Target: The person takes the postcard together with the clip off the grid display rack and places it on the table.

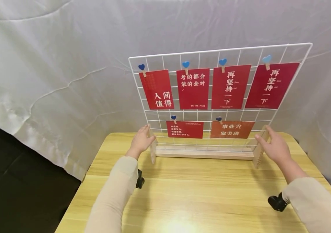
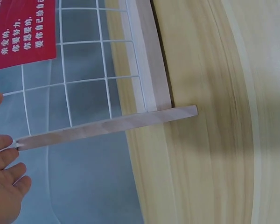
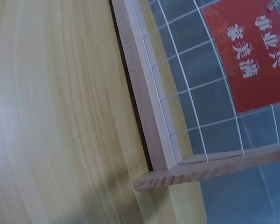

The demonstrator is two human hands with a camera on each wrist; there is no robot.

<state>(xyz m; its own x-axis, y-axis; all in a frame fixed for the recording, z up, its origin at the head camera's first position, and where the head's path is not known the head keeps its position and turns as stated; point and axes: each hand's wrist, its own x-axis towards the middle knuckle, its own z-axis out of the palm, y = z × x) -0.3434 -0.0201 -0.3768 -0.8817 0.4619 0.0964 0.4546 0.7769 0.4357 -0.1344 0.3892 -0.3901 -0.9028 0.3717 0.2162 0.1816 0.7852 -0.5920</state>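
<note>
- a dark floor (image 1: 14, 181) shows at far left, below a white sheet (image 1: 51, 81) that hangs behind everything.
- the left hand (image 1: 141, 141) is at the left end of the wire grid board (image 1: 235, 53), fingers straight and relaxed, resting against the left wooden foot (image 1: 152, 152); in the left wrist view the fingertips (image 2: 2, 144) touch the end of that foot (image 2: 112, 125). it grasps nothing.
- the grid board stands upright on the wooden bench (image 1: 200, 194), toward its back edge, its wire set into a wooden base rail (image 1: 203, 152) that runs between the two feet.
- along the top row hang four red cards, each under a blue heart clip (image 1: 186, 64): the first card (image 1: 156, 89), the second card (image 1: 193, 89), the third card (image 1: 230, 86), the fourth card (image 1: 271, 85).
- lower down are a small red card (image 1: 184, 129) and, to its right, an orange-red card (image 1: 232, 129), both clipped to the grid.
- the right hand (image 1: 273, 147) is at the right wooden foot (image 1: 258, 153), fingers extended along it and touching it, released rather than clenched.
- black wrist mounts show under both sleeves (image 1: 314, 200).
</note>
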